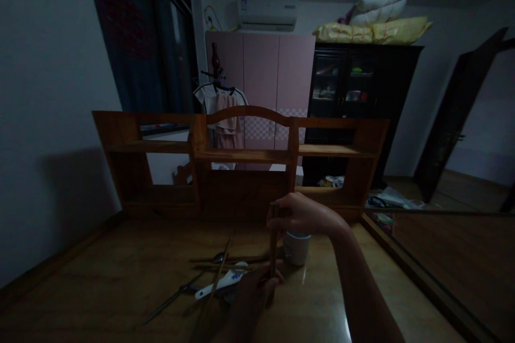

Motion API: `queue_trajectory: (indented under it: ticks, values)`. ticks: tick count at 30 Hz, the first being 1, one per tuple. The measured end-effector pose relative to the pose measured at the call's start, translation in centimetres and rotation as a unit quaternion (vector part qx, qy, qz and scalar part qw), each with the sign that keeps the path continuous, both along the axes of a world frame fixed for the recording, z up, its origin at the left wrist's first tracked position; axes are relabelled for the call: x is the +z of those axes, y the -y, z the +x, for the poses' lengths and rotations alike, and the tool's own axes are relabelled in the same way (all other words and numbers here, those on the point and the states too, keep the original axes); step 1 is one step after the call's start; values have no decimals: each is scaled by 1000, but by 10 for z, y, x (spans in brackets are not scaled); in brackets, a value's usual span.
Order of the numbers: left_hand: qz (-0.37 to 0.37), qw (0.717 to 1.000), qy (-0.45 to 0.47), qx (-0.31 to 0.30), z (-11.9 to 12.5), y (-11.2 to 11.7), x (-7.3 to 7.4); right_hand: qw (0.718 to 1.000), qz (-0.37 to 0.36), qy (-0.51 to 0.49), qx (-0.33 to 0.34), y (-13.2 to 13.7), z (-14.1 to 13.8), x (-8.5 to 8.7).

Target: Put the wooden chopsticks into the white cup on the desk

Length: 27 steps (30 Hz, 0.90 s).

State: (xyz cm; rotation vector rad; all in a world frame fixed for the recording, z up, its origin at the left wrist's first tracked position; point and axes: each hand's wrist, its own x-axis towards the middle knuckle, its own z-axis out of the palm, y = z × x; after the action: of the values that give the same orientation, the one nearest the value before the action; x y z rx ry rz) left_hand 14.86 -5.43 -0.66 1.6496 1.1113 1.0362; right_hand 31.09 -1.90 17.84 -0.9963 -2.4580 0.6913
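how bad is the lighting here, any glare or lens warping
Head view: heavily underexposed, the left hand nearly a silhouette, the right hand and its chopsticks dimly lit; a faint glare streak on the table beside the right forearm; wide-lens warping tilts the door.

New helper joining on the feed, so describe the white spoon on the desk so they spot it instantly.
On the wooden desk in front of the shelf unit, look left of the white cup, just beside the left hand. The white spoon lies flat among loose chopsticks and a metal spoon; it alone is white with blue markings.
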Motion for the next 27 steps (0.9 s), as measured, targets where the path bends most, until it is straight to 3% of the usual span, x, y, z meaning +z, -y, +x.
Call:
queue_trajectory:
  ticks: [8,13,17,20,23,25,27]
  values:
    - [-16,1000,7,12,1,8,10,999,28,2,-20,1,-6,-2]
    - [-52,998,35,17,2,6,6,999,-18,-26,18,-3,-10,-6]
    - [-63,997,51,-12,3,4,2,998,-23,-64,14,6,2,4]
    - [-32,996,77,-22,2,7,6,986,10,-156,-58,27,31,21]
    - [-42,995,91,-19,-1,15,14,945,106,-248,-186,46,66,35]
    - [-52,996,72,-19,-3,18,18,918,160,-262,-250,49,85,38]
    - [-46,998,42,-20,-4,19,19,912,174,-245,-278,41,95,35]
